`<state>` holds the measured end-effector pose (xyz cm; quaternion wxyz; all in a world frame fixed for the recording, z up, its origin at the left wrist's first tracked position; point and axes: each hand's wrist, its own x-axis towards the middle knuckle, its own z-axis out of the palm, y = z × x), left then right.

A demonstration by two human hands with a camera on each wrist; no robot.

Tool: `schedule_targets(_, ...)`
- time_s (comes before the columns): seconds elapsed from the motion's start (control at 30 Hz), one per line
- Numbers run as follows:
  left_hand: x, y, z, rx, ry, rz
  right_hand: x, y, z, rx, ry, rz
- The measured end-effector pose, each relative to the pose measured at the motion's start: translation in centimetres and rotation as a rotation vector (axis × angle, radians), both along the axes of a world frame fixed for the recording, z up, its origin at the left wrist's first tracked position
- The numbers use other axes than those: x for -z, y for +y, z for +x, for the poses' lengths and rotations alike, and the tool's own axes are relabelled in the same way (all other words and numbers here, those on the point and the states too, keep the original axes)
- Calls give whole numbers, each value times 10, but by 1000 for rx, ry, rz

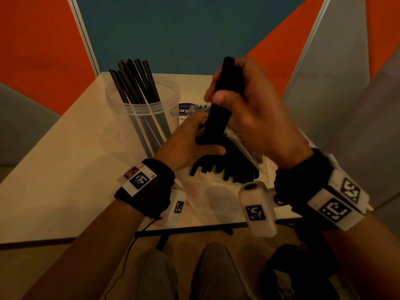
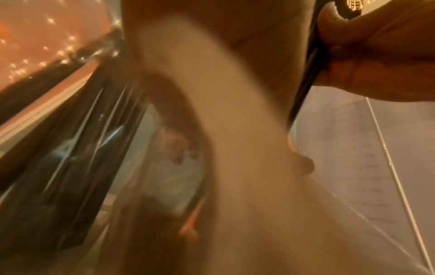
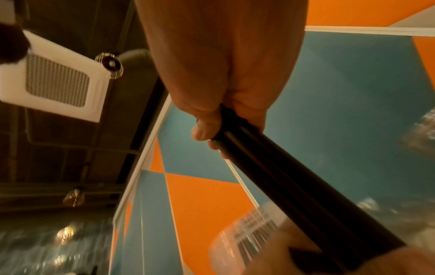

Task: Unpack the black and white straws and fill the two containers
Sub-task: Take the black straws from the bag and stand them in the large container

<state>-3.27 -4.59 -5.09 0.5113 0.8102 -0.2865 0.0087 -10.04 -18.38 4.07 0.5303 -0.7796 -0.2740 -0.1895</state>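
My right hand [image 1: 229, 94] grips a bundle of black straws [image 1: 218, 118] near its top and holds it steeply tilted above the table. The same grip shows in the right wrist view, where the right hand [image 3: 219, 119] wraps the bundle [image 3: 294, 186]. My left hand [image 1: 194, 139] curls round the bundle's lower end, thumb underneath. More loose black straws [image 1: 227, 167] lie on crumpled clear wrapping [image 1: 205, 191] below both hands. A clear round container [image 1: 140, 105] at the left holds several black straws standing up. No white straws are visible.
A clear packet with a blue label [image 1: 186, 110] lies behind the hands. The pale table [image 1: 65, 169] has its front edge near my knees. Orange, blue and grey partition panels [image 1: 173, 29] close in the back and sides.
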Motion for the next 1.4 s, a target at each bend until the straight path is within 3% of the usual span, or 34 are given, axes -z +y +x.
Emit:
schedule_targets(0.2,-18,-1,-8,96,32,-33,-8,-4,9,-15,155,97)
schedule_targets(0.47,-17,-4,-11,95,80,-40,30,13,14,54,360,381)
schedule_targets(0.57,-13,-2,-12,131,59,28,43,16,18,51,355,220)
schedule_targets(0.7,-7,5,-11,147,-18,261,40,9,21,8,352,321)
schedule_targets(0.8,-12,8,-13,211,21,232,38,3,21,-35,371,410)
schedule_targets(0.93,-21,3,-18,203,102,215,49,4,19,-28,368,366)
schedule_targets(1.07,-15,-2,-18,162,140,196,48,4,17,-58,394,528)
schedule_targets(1.23,-6,-2,-16,124,187,180,49,10,14,6,430,306)
schedule_targets(1.4,-9,-1,-18,124,156,154,46,11,17,-25,423,284)
